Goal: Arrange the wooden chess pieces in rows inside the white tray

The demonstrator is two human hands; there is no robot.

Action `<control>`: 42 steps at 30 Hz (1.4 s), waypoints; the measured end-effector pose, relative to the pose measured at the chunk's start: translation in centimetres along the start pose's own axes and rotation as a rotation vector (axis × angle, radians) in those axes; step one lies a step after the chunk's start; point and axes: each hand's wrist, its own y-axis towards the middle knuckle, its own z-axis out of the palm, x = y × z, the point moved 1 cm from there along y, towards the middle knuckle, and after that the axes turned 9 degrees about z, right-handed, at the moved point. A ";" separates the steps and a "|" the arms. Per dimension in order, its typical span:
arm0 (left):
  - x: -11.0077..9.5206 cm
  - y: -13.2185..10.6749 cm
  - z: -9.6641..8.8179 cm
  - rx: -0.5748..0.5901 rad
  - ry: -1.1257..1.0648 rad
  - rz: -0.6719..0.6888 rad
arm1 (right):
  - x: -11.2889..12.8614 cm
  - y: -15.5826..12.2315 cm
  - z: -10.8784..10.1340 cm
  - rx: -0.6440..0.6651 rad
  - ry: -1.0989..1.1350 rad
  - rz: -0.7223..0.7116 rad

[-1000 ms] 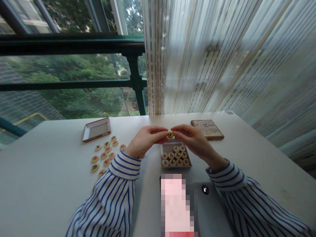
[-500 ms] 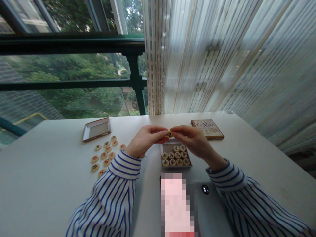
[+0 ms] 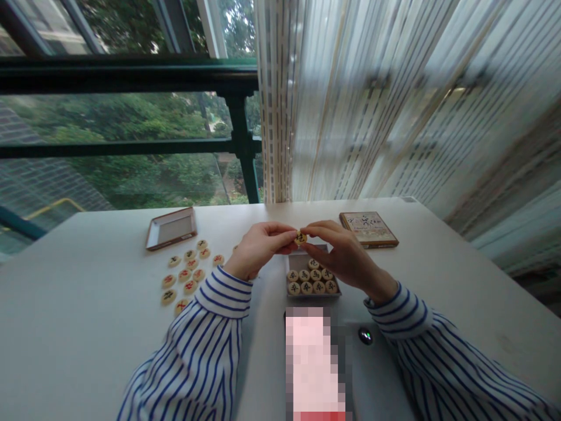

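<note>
Head view: our left hand (image 3: 258,248) and right hand (image 3: 344,254) both pinch one round game piece (image 3: 300,238) above the small tray (image 3: 294,259) of pieces.

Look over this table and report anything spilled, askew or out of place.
Nothing looks damaged, but loose pieces lie scattered on the table beside the left hand, outside the box, where others sit in neat rows. The left hand and right hand pinch a single piece above that box.
</note>
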 end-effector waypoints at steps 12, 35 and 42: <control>0.2 0.0 0.0 0.052 0.145 0.001 | 0.0 -0.1 0.2 0.127 -0.097 0.014; 1.2 0.2 -1.1 0.113 1.093 0.180 | -2.7 -0.4 1.1 0.345 -0.243 0.048; 1.2 0.1 -0.9 0.122 1.155 0.121 | -2.6 0.3 1.1 0.496 -0.340 0.043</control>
